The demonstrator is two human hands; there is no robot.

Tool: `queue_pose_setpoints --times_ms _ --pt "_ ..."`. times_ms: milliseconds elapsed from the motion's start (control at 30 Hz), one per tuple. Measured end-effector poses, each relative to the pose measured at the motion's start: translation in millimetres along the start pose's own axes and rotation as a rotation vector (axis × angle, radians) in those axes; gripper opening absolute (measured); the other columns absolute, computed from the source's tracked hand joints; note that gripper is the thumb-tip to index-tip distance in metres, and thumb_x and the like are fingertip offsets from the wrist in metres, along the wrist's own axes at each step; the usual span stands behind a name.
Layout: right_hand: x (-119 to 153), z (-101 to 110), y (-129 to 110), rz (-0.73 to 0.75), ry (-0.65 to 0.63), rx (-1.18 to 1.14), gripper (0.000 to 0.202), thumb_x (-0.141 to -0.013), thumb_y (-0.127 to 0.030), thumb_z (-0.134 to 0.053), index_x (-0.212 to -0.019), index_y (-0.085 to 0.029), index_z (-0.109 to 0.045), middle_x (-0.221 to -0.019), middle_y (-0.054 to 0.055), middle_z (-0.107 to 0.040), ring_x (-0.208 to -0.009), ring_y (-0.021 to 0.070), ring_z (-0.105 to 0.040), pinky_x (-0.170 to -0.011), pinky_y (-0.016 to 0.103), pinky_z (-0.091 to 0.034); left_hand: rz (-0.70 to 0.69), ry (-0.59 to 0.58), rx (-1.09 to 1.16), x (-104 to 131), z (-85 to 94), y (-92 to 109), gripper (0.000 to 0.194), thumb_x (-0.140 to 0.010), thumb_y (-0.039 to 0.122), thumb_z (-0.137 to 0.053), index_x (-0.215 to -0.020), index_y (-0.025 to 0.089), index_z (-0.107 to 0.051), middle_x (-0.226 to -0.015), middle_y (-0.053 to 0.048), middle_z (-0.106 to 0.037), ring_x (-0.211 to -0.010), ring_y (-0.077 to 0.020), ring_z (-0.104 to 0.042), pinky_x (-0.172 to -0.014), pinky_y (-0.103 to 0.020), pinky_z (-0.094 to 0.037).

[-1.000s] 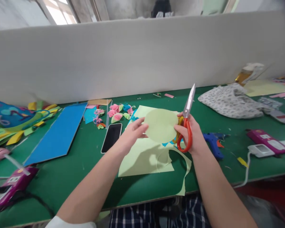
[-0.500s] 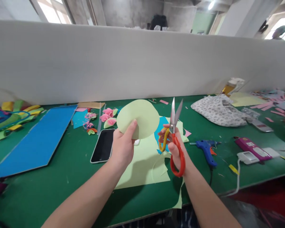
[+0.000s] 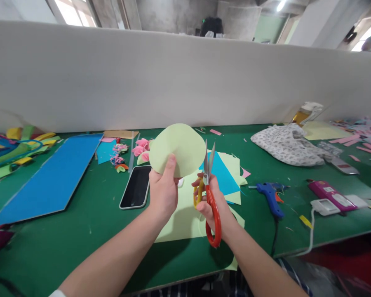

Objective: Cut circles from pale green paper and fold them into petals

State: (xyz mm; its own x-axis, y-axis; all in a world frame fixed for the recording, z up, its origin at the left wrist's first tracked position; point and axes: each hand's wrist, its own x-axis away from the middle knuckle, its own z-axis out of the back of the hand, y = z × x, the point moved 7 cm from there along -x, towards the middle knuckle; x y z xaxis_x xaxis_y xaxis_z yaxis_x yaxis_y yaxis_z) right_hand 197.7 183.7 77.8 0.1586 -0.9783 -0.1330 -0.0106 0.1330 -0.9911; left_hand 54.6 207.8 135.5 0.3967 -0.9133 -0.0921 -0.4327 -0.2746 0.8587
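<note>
My left hand (image 3: 164,189) pinches a pale green paper disc (image 3: 181,144) near its lower edge, thumb on the face turned to me. Its outline is roundish, a little uneven. In my right hand (image 3: 218,202) is a pair of scissors (image 3: 212,214) with one red and one yellow handle loop. The blades point up and stand slightly apart, close beside the disc's right edge; whether they touch it I cannot tell. Beneath both hands lie pale green paper sheets (image 3: 179,229) and a piece of blue paper (image 3: 224,175) on the green table.
Left of my hands are a phone (image 3: 136,187), pink paper flowers (image 3: 140,148) and a large blue board (image 3: 54,177). On the right lie a blue glue gun (image 3: 270,198), a patterned cloth (image 3: 286,144) and a purple case (image 3: 330,194). A white partition (image 3: 173,82) runs behind the table.
My right hand has brought the scissors left and slightly down, up to the disc's right edge. The blades are closer together. The disc has shifted slightly up and left.
</note>
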Motion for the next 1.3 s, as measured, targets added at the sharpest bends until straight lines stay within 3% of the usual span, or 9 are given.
queue_pose_setpoints --times_ms 200,400,800,967,1100,1200,1300 --pt "2 -4 -1 -0.014 -0.009 -0.050 0.087 -0.061 -0.085 -0.065 -0.127 -0.033 -0.044 -0.114 0.007 -0.056 -0.090 0.0248 -0.057 -0.075 0.043 -0.053 0.009 -0.061 -0.046 6 -2.9 -8 0.031 -0.082 0.047 -0.072 -0.095 0.019 -0.075 -0.097 -0.007 -0.078 -0.110 -0.0277 -0.069 -0.082 -0.033 -0.062" --pt "2 -1 -13 0.009 -0.021 -0.062 0.083 -0.065 -0.086 -0.061 -0.125 -0.031 -0.043 -0.110 0.005 -0.055 -0.087 0.0224 -0.054 -0.074 0.041 -0.050 0.021 -0.155 0.012 14 -10.2 -12 0.034 -0.084 0.035 -0.074 -0.116 0.022 -0.073 -0.118 -0.008 -0.075 -0.119 -0.0263 -0.066 -0.094 -0.035 -0.059" --pt "1 1 -15 0.054 -0.014 -0.064 0.075 -0.073 -0.082 -0.059 -0.124 -0.029 -0.045 -0.106 0.005 -0.059 -0.081 0.0208 -0.056 -0.070 0.038 -0.050 -0.014 -0.215 0.024 15 -11.6 -15 0.044 -0.088 0.030 -0.071 -0.131 0.027 -0.064 -0.128 -0.007 -0.071 -0.126 -0.0253 -0.061 -0.104 -0.037 -0.054" --pt "0 2 -18 0.017 -0.017 -0.050 0.083 -0.065 -0.085 -0.063 -0.124 -0.029 -0.045 -0.108 0.006 -0.058 -0.088 0.0241 -0.055 -0.074 0.042 -0.051 -0.013 -0.192 -0.013 13 -10.3 -14 0.042 -0.086 0.032 -0.072 -0.126 0.024 -0.068 -0.126 -0.009 -0.071 -0.121 -0.0265 -0.065 -0.099 -0.038 -0.057" --pt "-1 4 -11 -0.034 0.005 -0.116 0.095 -0.057 -0.088 -0.064 -0.131 -0.033 -0.043 -0.116 0.007 -0.053 -0.096 0.0267 -0.054 -0.080 0.045 -0.050 -0.089 -0.085 -0.045 4 -4.1 1 0.036 -0.083 0.034 -0.075 -0.117 0.022 -0.072 -0.120 -0.010 -0.074 -0.115 -0.0277 -0.068 -0.090 -0.039 -0.062" --pt "-2 4 -8 -0.046 0.007 -0.149 0.095 -0.057 -0.088 -0.065 -0.133 -0.034 -0.042 -0.117 0.008 -0.052 -0.097 0.0271 -0.054 -0.082 0.047 -0.050 -0.142 -0.025 -0.056 0 -0.4 10 0.036 -0.082 0.036 -0.075 -0.114 0.020 -0.073 -0.120 -0.011 -0.074 -0.109 -0.0282 -0.070 -0.085 -0.041 -0.064" --pt "-1 4 -10 -0.053 -0.007 -0.131 0.093 -0.060 -0.087 -0.063 -0.132 -0.033 -0.042 -0.117 0.008 -0.053 -0.099 0.0283 -0.054 -0.085 0.048 -0.050 -0.125 -0.055 -0.075 1 -1.0 6 0.035 -0.082 0.035 -0.075 -0.114 0.021 -0.073 -0.120 -0.009 -0.074 -0.114 -0.0284 -0.068 -0.091 -0.043 -0.061"
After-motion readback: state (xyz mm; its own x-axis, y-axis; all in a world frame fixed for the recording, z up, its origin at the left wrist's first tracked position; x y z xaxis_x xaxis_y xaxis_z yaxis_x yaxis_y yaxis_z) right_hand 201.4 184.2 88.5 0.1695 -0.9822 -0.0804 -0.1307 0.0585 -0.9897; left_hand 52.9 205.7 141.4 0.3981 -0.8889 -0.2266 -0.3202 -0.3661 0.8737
